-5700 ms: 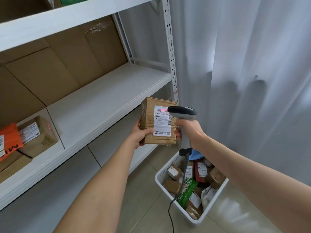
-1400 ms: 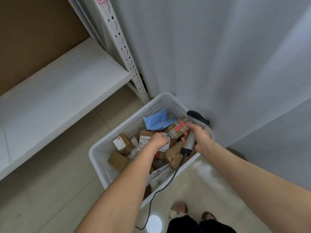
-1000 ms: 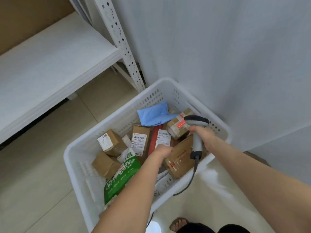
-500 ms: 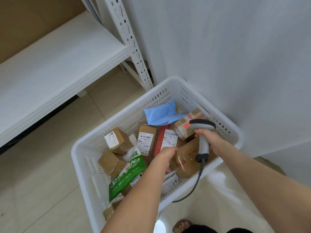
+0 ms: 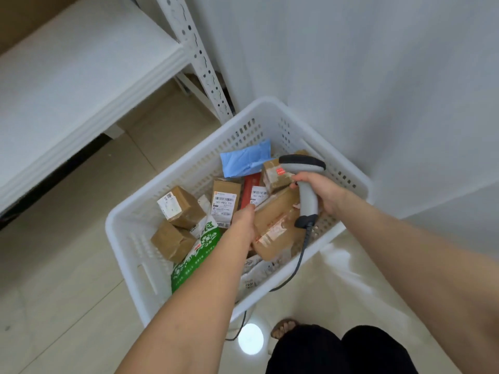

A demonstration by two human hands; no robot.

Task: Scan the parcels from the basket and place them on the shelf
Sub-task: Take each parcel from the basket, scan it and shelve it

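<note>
Right hand [image 5: 322, 194] is wrapped snug round the grey handle of the barcode scanner [image 5: 306, 195], whose head pokes out left over a small box with a red sticker [image 5: 275, 175]. The cable [image 5: 298, 265] hangs below that hand across the near side of the white basket [image 5: 129, 238]. Left hand [image 5: 243, 222] is down inside the basket, up against the left edge of the big brown parcel [image 5: 278, 228] lying between the two hands. Its fingers are tucked out of sight, so can't tell if it's gripping or just touching. Left of it: a green bag [image 5: 195, 261] and two cardboard boxes [image 5: 172, 240]. Just past it sit a labelled box [image 5: 225, 198] and a red parcel [image 5: 252, 190], with a blue bag [image 5: 245, 160] beyond. The white shelf [image 5: 81, 63] is well off to its upper left.
</note>
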